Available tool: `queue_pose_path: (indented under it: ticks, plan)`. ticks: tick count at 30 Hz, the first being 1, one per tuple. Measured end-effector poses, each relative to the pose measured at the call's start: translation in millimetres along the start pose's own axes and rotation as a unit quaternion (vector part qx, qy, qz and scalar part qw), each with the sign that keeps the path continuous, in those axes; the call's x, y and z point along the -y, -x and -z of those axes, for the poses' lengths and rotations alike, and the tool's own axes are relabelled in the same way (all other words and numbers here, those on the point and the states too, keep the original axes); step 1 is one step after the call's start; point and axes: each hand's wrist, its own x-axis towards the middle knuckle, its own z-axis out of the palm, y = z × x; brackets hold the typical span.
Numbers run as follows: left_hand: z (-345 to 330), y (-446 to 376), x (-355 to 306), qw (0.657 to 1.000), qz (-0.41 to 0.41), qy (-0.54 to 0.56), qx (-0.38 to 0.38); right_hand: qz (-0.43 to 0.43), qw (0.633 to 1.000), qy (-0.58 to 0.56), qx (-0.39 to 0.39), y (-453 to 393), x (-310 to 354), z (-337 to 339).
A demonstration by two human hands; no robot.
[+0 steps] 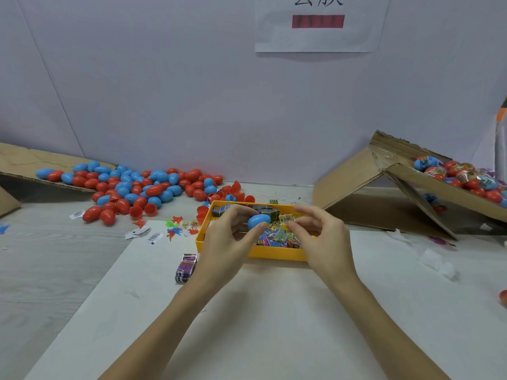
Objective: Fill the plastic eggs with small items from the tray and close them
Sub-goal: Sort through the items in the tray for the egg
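My left hand (227,237) holds a blue plastic egg (258,221) between thumb and fingers, above the yellow tray (274,255). Just to its right, my right hand (318,234) pinches a small yellowish wrapped item (286,218) beside the egg. The tray holds several small colourful packets (277,237). A heap of red and blue eggs (137,187) lies at the back left, spilling from a cardboard flap.
A tilted cardboard box (411,193) at the right holds several wrapped eggs (461,174). A purple packet stack (186,267) lies left of the tray. Small plastic toy figures (178,227) and paper labels (145,234) are scattered nearby. A white sheet (247,311) covers the near table.
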Motion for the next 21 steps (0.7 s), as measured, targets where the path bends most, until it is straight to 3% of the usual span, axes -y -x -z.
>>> queue_pose_path:
  ticks: [4, 16, 21]
  plan:
    - [-1.7, 2.2, -1.7, 0.999, 0.000, 0.031, 0.021, -0.056, 0.990, -0.123, 0.035, 3.1, 2.8, -1.8]
    - [-1.1, 1.0, -4.3, 0.996, -0.005, 0.086, 0.040, -0.057, 0.991, -0.113, 0.040, 6.4, 7.3, -3.5]
    - [-2.1, 3.0, -4.4, 0.991, -0.012, 0.118, 0.056, -0.080, 0.978, -0.177, 0.073, 9.9, 11.2, -6.4]
